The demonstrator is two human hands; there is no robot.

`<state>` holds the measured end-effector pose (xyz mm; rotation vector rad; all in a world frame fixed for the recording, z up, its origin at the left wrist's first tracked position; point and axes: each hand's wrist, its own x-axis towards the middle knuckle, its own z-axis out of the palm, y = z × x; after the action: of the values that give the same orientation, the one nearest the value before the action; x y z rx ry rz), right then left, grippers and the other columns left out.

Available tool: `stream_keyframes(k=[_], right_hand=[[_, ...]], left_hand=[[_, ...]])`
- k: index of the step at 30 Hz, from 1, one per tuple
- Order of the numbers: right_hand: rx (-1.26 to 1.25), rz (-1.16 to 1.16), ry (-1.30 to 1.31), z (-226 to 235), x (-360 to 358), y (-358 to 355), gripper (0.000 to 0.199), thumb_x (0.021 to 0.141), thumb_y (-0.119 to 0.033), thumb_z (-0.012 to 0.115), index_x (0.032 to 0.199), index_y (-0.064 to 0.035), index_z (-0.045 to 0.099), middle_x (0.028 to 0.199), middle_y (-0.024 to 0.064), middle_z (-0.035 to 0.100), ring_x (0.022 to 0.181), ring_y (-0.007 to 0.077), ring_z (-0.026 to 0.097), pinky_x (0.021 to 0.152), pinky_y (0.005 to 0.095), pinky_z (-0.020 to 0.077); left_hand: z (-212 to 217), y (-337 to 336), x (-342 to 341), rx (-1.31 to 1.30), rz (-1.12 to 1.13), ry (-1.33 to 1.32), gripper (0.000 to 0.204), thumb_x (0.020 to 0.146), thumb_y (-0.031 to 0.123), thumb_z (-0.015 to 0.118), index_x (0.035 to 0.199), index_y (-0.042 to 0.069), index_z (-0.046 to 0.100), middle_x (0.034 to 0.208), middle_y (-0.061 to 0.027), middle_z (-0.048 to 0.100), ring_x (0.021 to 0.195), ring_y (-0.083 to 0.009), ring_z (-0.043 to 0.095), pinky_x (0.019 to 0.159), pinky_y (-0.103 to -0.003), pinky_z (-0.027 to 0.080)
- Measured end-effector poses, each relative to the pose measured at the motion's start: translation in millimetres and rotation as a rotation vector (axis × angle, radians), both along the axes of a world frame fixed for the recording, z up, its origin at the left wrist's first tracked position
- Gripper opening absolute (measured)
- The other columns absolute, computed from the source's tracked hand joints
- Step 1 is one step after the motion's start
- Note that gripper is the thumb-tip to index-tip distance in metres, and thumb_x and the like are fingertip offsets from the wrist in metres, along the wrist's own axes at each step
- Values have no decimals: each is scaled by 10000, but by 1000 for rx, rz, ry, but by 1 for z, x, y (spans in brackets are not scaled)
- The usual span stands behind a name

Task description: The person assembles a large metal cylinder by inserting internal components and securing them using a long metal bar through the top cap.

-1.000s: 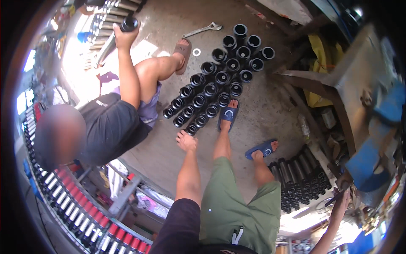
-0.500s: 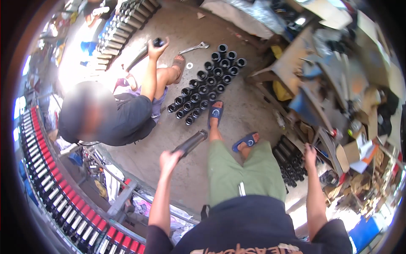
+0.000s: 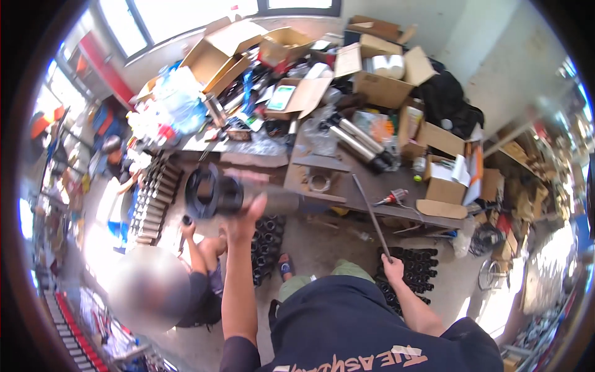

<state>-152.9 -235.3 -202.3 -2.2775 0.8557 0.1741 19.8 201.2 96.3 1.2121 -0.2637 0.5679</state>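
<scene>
My left hand (image 3: 243, 222) is raised in front of me, its fingers wrapped round a dark tube (image 3: 273, 199). The tube lies nearly level, smeared by motion, with wide black rings at its left end. To the right, my right hand (image 3: 392, 268) grips the lower end of a long thin metal rod (image 3: 370, 214). The rod slants up and leftward, its far tip over the workbench (image 3: 353, 173). On the bench edge, between tube and rod, sits a metal fixture (image 3: 319, 181) with a round opening.
Open cardboard boxes (image 3: 381, 84) and silver tubes (image 3: 356, 144) crowd the bench, beside a red-tipped tool (image 3: 393, 197). Black tubes stand on the floor (image 3: 268, 239), and dark parts (image 3: 412, 273) lie near my right hand. A co-worker (image 3: 198, 291) sits at the left, holding a tube.
My view has turned up toward the bench. My left hand has lifted the dark tube from low over the floor; my right hand now shows with the long rod.
</scene>
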Motion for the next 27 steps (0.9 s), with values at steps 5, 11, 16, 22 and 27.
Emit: stream_keyframes(k=[5, 11, 16, 22, 27], right_hand=[[-20, -8, -229, 17, -51, 1, 533, 899, -429, 703, 638, 13, 558, 509, 71, 436, 513, 112, 423, 505, 366, 375], [10, -136, -356, 73, -97, 44, 470, 917, -308, 716, 636, 17, 525, 515, 29, 370, 527, 82, 354, 481, 339, 304], [56, -194, -431, 95, -97, 74, 440, 920, -261, 717, 641, 15, 518, 527, -3, 367, 537, 72, 343, 484, 324, 289], [128, -210, -435, 128, -73, 96, 354, 937, -221, 702, 700, 10, 575, 570, -56, 404, 567, 49, 354, 500, 292, 287], [163, -126, -395, 142, -60, 90, 353, 946, -214, 693, 696, -9, 554, 606, -90, 394, 588, 34, 345, 508, 276, 271]], left_hand=[[-24, -51, 130, -119, -144, 290, 303, 747, 84, 807, 1001, 24, 652, 918, -43, 677, 861, -145, 651, 779, -285, 500], [-32, -89, 195, 0, -139, 436, 363, 708, 184, 889, 972, 26, 696, 901, -12, 683, 808, -107, 603, 760, -277, 476], [-32, -111, 203, 197, 75, 445, 498, 648, 168, 914, 1030, -14, 651, 933, -39, 691, 826, -160, 611, 822, -315, 491], [-54, -151, 141, 337, 770, 47, 656, 706, 337, 904, 1103, -48, 551, 1050, -212, 592, 1007, -405, 566, 939, -491, 428], [-54, -146, 122, 166, 633, 249, 658, 720, 283, 879, 1157, -47, 514, 1030, -237, 657, 953, -407, 655, 842, -461, 506]])
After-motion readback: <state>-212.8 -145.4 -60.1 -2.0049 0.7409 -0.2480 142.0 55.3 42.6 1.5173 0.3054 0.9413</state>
